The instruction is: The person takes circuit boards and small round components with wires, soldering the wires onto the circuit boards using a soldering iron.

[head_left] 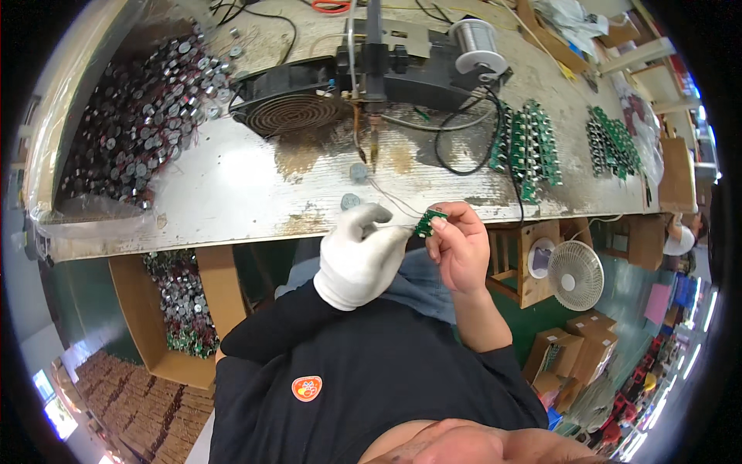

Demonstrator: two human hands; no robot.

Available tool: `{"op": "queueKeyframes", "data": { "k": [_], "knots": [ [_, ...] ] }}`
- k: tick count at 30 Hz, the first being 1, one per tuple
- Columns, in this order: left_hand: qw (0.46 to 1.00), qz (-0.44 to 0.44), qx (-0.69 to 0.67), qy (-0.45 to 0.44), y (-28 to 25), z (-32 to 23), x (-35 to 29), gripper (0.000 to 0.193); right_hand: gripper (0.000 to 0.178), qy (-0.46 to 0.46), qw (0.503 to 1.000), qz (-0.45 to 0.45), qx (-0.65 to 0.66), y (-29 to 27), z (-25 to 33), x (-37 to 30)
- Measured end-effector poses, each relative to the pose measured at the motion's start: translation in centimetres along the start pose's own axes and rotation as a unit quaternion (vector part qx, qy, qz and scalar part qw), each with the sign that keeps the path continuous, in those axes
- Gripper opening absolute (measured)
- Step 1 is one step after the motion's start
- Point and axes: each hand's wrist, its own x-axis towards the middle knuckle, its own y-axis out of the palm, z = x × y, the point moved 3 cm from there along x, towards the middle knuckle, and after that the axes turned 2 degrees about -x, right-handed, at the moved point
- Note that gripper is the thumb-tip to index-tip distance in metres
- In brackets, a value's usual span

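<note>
My right hand (462, 241), bare, pinches a small green circuit board (430, 223) between thumb and fingers just off the table's near edge. From the left, my white-gloved left hand (360, 251) reaches the board's side, its fingers closed on a thin wire (393, 226); their tips are partly hidden. Two slim leads run from a small round motor (359, 172) on the table to the board. A second round motor (351, 202) lies nearer the edge, beside the gloved hand. Above the first motor stands the tip of a soldering iron (374, 155).
A black soldering stand with a fan grille (294, 114) and a solder wire spool (477, 48) sits behind. Motors are heaped at left (147, 116). Rows of circuit boards (533, 147) lie at right. Below the table are a carton (220, 286) and a white fan (575, 275).
</note>
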Motion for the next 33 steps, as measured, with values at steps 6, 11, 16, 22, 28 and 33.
{"op": "queueKeyframes", "data": {
  "k": [6, 11, 16, 22, 28, 33],
  "knots": [
    [0.986, 0.080, 0.050, 0.139, 4.0, -2.4, 3.1, 0.017, 0.004, -0.051, 0.994, -0.094, 0.036, -2.6, 2.4, -1.2],
    [0.987, 0.083, -0.030, 0.137, 4.7, -4.7, 5.7, 0.027, 0.013, -0.158, 0.983, -0.080, 0.044, -3.4, 4.6, -1.3],
    [0.940, 0.097, -0.305, -0.121, 6.0, -4.2, 5.3, 0.014, 0.013, -0.263, 0.964, 0.030, 0.021, -3.7, 5.1, -0.1],
    [0.863, 0.149, -0.408, -0.258, 5.5, -4.2, 4.4, 0.014, 0.009, -0.241, 0.966, 0.081, 0.041, -3.6, 5.8, -0.3],
    [0.685, 0.199, -0.570, -0.407, 5.8, -3.0, 2.5, 0.020, 0.005, -0.132, 0.977, 0.098, 0.134, -2.8, 4.5, -1.2],
    [0.647, 0.177, -0.597, -0.439, 3.0, -1.7, 0.1, 0.019, 0.005, -0.098, 0.989, 0.073, 0.088, -0.2, 2.6, -2.3]
  ]
}}
